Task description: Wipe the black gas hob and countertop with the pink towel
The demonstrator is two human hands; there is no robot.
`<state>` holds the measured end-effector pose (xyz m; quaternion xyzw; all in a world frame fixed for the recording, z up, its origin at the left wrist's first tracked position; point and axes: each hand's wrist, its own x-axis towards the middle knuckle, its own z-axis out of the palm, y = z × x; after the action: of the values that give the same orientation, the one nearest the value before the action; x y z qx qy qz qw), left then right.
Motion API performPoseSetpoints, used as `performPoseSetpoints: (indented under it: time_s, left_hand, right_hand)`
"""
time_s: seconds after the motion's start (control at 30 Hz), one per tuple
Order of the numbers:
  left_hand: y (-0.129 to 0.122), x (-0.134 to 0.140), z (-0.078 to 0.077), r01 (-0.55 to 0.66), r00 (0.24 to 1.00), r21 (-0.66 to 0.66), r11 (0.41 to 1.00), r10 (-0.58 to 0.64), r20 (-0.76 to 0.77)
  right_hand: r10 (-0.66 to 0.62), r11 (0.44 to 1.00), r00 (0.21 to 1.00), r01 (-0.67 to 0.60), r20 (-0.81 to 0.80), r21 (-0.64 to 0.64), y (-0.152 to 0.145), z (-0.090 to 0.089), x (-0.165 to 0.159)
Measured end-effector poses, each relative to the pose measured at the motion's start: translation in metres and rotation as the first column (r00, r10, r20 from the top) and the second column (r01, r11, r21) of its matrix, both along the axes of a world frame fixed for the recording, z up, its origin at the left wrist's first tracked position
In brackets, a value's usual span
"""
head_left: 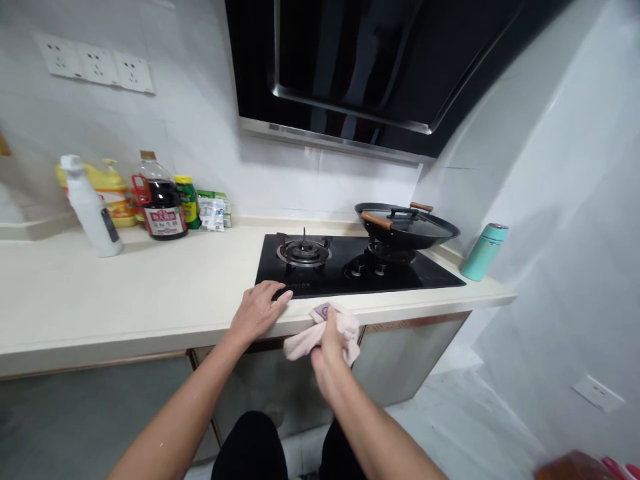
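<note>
Pink cloth (302,342) (circle-mark label (322,312))

Bare hands (257,313) and forearms (190,407), with plain black legwear (250,447).

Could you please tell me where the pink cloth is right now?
In the head view, the pink cloth is in the right hand, at the front edge of the counter, just below the stove in the picture.

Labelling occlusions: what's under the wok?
Under the wok, the front part of a dark burner shows on the black hob. The burner's middle and rear are covered by the wok.
</note>
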<state>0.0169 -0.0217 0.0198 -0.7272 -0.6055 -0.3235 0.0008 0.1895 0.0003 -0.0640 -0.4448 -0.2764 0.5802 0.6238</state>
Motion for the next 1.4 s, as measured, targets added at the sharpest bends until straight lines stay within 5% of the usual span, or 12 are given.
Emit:
performPoseSetpoints:
  time_s: [0.1, 0.2, 0.3, 0.53, 0.73, 0.9, 1.0, 1.07, 1.2, 1.27, 1.4]
  left_hand:
    - [-0.003, -0.002, -0.001, 0.034, 0.999, 0.011, 0.999, -0.034, -0.013]
    - [-0.012, 0.002, -0.005, 0.124, 0.991, -0.013, 0.992, -0.124, -0.050]
    - [-0.025, 0.016, -0.010, 0.279, 0.958, -0.069, 0.958, -0.283, -0.051]
    - [-0.044, 0.040, -0.007, 0.435, 0.874, -0.216, 0.874, -0.352, 0.334]
    - [-0.064, 0.055, 0.006, 0.520, 0.768, -0.278, 0.808, -0.299, 0.567]
    - [-0.080, 0.074, 0.019, 0.643, 0.621, -0.325, 0.693, -0.224, 0.751]
    - [-0.078, 0.073, 0.030, 0.600, 0.638, -0.329, 0.729, -0.188, 0.747]
    - [-0.073, 0.065, 0.041, 0.483, 0.731, -0.351, 0.803, -0.148, 0.666]
    - [-0.067, 0.048, 0.070, 0.152, 0.837, -0.298, 0.942, 0.037, 0.545]
    - [-0.067, 0.039, 0.088, 0.047, 0.813, -0.230, 0.972, 0.097, 0.574]
    - [-0.065, 0.027, 0.117, -0.235, 0.750, -0.095, 0.967, 0.243, 0.615]
  right_hand:
    - [-0.005, 0.993, 0.972, -0.024, -0.235, -0.119, -0.022, 0.005, -0.022]
    - [0.256, 0.943, 0.880, -0.319, -0.400, -0.098, -0.044, 0.009, -0.013]
    - [0.482, 0.841, 0.780, -0.540, -0.400, -0.041, -0.060, 0.009, 0.007]
    - [0.765, 0.643, 0.639, -0.763, -0.073, 0.064, -0.076, 0.026, 0.061]
    - [0.809, 0.512, 0.534, -0.846, 0.246, 0.151, -0.055, 0.042, 0.108]
    - [0.753, 0.499, 0.491, -0.860, 0.439, 0.106, -0.041, 0.061, 0.119]
    - [0.698, 0.484, 0.460, -0.868, 0.549, 0.111, -0.034, 0.083, 0.124]
    - [0.620, 0.555, 0.527, -0.818, 0.582, 0.150, -0.021, 0.097, 0.134]
    - [0.301, 0.804, 0.719, -0.544, 0.626, 0.238, 0.020, 0.103, 0.174]
    - [0.050, 0.844, 0.657, -0.431, 0.752, 0.321, 0.042, 0.094, 0.197]
    - [-0.318, 0.854, 0.377, -0.283, 0.870, 0.436, 0.073, 0.067, 0.226]
